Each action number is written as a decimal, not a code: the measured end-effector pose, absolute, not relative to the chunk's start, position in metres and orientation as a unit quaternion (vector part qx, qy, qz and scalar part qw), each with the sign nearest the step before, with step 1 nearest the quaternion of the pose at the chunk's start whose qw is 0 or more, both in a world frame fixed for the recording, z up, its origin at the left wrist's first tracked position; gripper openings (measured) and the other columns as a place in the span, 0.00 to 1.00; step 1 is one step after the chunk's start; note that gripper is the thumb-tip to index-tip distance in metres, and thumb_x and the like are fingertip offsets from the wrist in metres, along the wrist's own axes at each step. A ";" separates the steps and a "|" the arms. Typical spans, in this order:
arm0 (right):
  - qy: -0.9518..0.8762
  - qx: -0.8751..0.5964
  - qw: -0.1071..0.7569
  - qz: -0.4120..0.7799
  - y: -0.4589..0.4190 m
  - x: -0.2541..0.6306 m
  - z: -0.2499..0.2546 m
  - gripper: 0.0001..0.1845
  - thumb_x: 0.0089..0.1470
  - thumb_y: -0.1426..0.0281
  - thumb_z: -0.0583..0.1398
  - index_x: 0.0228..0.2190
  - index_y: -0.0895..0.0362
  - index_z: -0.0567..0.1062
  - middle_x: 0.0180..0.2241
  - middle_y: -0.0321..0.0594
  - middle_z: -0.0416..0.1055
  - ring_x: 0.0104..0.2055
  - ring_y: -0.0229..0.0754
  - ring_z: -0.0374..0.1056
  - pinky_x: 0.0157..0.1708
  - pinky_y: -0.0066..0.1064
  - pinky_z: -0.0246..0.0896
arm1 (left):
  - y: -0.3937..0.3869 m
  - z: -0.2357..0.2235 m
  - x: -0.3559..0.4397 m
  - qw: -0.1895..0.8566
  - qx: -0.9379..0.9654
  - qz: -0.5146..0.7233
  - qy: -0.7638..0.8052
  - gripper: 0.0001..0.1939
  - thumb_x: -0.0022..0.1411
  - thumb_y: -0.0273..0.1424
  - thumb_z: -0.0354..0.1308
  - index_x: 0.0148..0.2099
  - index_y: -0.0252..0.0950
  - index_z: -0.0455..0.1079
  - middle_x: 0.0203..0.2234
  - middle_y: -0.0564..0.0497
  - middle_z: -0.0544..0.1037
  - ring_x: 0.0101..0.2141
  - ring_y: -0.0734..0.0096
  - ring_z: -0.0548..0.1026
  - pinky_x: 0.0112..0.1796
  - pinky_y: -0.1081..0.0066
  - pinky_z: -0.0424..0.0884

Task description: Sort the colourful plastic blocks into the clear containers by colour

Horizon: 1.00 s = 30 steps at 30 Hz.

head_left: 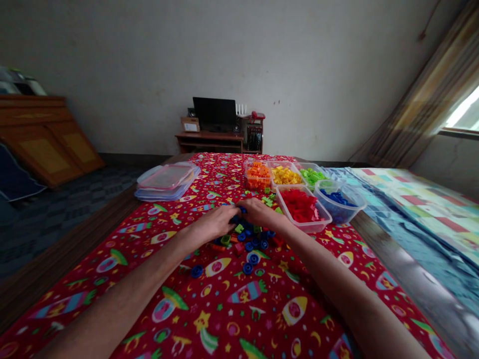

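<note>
Both my arms reach forward over a table covered with a red patterned cloth [232, 319]. My left hand [215, 223] and my right hand [262, 212] meet over a small pile of loose plastic pieces [250, 243], mostly blue round ones with some green and red. The fingers of both hands curl down into the pile around blue pieces; what exactly each holds is hidden. Just right of my right hand stands a clear tub of red pieces [302, 206].
Behind are clear tubs of orange pieces [258, 174], yellow pieces [286, 175], green pieces [313, 175] and blue pieces [339, 200]. Stacked lids [167, 181] lie at the left. A bed with a checked blanket [422, 204] is on the right; a desk with a monitor [214, 113] stands at the wall.
</note>
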State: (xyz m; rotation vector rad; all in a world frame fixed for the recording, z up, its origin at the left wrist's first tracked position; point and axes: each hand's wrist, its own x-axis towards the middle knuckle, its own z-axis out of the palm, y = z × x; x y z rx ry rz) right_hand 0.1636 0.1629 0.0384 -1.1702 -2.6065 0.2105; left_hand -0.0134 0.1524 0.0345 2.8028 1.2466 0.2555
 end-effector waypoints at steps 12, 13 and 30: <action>-0.810 -0.486 0.282 0.168 0.179 0.215 0.062 0.19 0.43 0.77 0.57 0.39 0.58 0.78 0.26 0.33 0.72 0.28 0.34 0.65 0.30 0.25 0.57 | 0.167 0.038 -0.013 0.061 0.861 0.225 0.452 0.08 0.49 0.25 0.53 0.33 0.36 0.70 0.31 0.49 0.75 0.33 0.64 0.73 0.36 0.68 0.69; -0.819 -0.486 0.263 0.154 0.176 0.217 0.063 0.19 0.43 0.78 0.57 0.38 0.58 0.78 0.26 0.34 0.73 0.29 0.35 0.65 0.31 0.25 0.57 | 0.167 0.037 -0.011 0.060 0.864 0.231 0.443 0.07 0.49 0.25 0.54 0.33 0.35 0.70 0.32 0.49 0.75 0.35 0.64 0.73 0.37 0.68 0.69; -0.795 -0.502 0.252 0.231 0.161 0.201 0.059 0.13 0.42 0.78 0.60 0.34 0.59 0.79 0.24 0.32 0.69 0.25 0.32 0.62 0.28 0.24 0.57 | 0.160 0.021 -0.011 0.052 0.904 0.149 0.396 0.14 0.54 0.25 0.57 0.44 0.37 0.73 0.38 0.45 0.77 0.40 0.58 0.75 0.41 0.65 0.70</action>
